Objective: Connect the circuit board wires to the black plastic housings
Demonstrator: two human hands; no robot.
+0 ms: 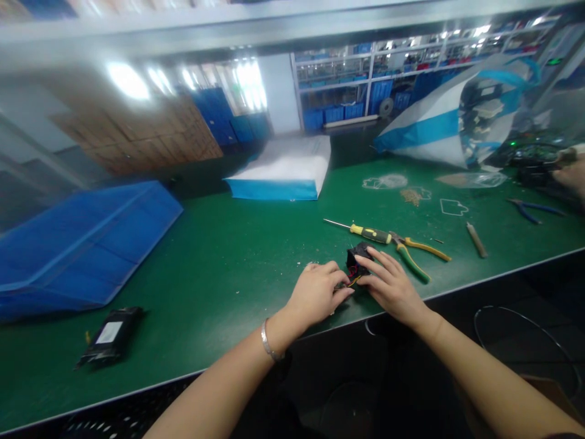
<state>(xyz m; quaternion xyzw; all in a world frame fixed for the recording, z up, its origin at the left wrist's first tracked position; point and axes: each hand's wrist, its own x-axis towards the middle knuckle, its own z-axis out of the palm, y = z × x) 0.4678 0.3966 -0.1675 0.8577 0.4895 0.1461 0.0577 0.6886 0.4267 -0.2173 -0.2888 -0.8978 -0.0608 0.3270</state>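
Observation:
A small black part with red and yellow wires (357,261) rests on the green table (237,262) near its front edge. My left hand (316,292) is curled, its fingertips pinching the part's left side and wires. My right hand (392,284) lies over the part's right side with fingers pressed against it. A silver bracelet circles my left wrist.
A yellow-handled screwdriver (365,231) and yellow-green pliers (418,251) lie just behind my hands. A black module with a white label (109,341) sits at front left. A blue crate (77,244), a white-blue bag (283,171), blue pliers (532,208) and another person's hand (571,175) are farther off.

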